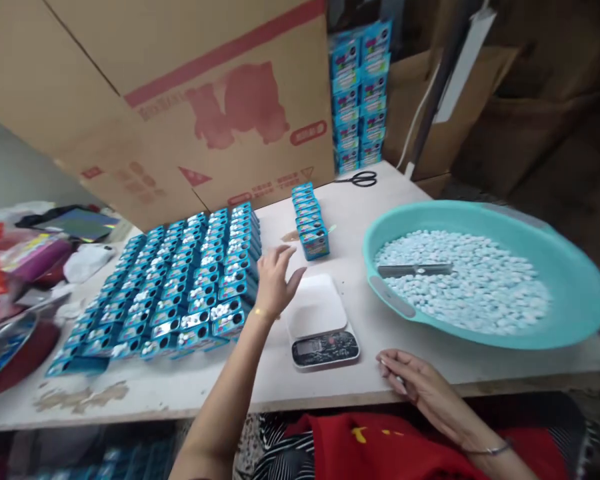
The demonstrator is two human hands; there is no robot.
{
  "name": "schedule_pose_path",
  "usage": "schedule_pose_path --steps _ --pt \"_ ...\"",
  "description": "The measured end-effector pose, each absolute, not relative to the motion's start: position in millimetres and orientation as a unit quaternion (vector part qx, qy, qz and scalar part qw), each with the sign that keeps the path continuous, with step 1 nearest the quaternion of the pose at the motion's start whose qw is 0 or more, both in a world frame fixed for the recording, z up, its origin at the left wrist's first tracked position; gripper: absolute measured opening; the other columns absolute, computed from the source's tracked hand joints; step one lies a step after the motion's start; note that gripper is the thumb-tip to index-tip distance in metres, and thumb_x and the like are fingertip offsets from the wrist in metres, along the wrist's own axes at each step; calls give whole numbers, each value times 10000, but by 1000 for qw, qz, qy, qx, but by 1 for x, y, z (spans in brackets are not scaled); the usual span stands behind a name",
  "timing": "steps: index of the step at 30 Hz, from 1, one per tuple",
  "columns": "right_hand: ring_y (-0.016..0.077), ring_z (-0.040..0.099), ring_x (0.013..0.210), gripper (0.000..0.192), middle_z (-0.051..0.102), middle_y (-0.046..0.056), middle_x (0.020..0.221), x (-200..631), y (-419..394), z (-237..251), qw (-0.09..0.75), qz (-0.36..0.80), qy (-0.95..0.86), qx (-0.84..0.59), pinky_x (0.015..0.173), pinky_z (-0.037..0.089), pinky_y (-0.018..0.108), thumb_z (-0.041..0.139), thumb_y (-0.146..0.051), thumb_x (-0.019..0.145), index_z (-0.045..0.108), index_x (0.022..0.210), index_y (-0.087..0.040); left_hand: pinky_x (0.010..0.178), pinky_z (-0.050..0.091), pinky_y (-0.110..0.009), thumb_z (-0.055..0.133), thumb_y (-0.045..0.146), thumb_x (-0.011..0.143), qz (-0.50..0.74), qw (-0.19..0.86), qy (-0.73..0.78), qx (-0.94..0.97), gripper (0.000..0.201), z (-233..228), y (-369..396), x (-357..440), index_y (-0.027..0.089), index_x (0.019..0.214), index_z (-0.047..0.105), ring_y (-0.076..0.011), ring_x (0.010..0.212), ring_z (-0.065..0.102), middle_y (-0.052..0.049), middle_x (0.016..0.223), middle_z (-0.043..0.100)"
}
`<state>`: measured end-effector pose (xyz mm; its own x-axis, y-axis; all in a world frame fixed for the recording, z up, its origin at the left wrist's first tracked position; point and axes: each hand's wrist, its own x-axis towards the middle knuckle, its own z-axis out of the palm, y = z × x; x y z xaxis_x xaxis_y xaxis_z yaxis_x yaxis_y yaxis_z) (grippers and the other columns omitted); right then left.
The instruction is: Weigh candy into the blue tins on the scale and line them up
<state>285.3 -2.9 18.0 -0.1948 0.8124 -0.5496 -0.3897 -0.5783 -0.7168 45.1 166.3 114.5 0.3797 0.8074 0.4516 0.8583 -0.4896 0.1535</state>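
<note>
Tabletop white, cardboard boxes behind, dim storeroom.

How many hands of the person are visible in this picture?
2. The left hand is raised, open, beside the blue boxes; the right hand rests on the table edge near the scale.

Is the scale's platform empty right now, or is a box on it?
Empty. The scale shows a bare white platform; the left hand hovers beside it, holding nothing, and the nearest boxes stand apart on the table.
</note>
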Motion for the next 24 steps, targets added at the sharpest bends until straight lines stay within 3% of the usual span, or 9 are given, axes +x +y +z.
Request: schedule_pose_path --steps 5,10,14,18,24 --pt "71 360 522 319 568 15 729 288 -5 18 383 746 -222 -497 485 264 236 726 -468 695 644 766 -169 951 332 -445 608 417 807 -198 143 -598 -764 310 119 72 -45 229 1048 557 -283 1136 479 -108 1202 551" --pt "72 355 519 312 567 22 736 287 -7 18 384 734 -225 -513 464 256 239 748 -453 677 655 781 -173 994 284 -520 590 338 823 -95 167 -578 -793 134 95 54 -78 244 914 615 -322 1232 418 -104 1290 522" --pt "67 358 514 348 571 19 727 285 -7 22 395 725 -232 -515 473 267 235 755 -470 661 641 784 -165 1010 274 -540 546 260 847 -106 146 -557 -811 76 110 59 -63 229 806 602 -300 1196 464 -81 1223 575" --pt "56 335 494 396 563 8 709 283 -4 29 404 720 -245 -508 468 239 234 733 -518 662 606 752 -154 843 433 -412 454 299 901 -106 94 -502 -853 169 149 74 -25 194 880 585 -230 958 566 -97 1127 597" --pt "44 309 473 398 532 -18 655 283 -1 29 422 715 -251 -498 463 205 229 705 -521 696 558 708 -152 734 456 -338 488 263 875 -69 34 -409 -909 139 157 121 53 176 862 595 -204 866 564 -82 1018 582"
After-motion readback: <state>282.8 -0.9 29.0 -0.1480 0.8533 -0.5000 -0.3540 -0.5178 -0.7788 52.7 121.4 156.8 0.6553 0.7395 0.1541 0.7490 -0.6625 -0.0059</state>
